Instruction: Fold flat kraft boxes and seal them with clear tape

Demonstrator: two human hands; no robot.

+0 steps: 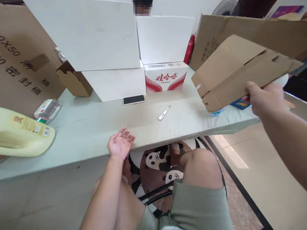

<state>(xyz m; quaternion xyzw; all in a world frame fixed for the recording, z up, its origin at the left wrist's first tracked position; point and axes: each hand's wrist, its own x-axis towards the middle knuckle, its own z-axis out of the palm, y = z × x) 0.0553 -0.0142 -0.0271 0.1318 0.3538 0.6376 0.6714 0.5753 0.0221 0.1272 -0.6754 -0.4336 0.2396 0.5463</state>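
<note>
My right hand grips the edge of a brown cardboard piece, thumb on top, and holds it tilted above the right end of the table. At the table's front edge my left hand rests palm up, its fingers loosely spread and nothing in them. Between the hands a white utility knife lies on the pale table cover. Behind it is a dark-faced phone. A white box with red waves and Chinese lettering stands farther back.
White boards stand upright at the back. On the left are a small open brown box, a clear plastic bottle and a large yellow jug. Large cardboard sheets flank both sides. A blue packet lies under the held cardboard.
</note>
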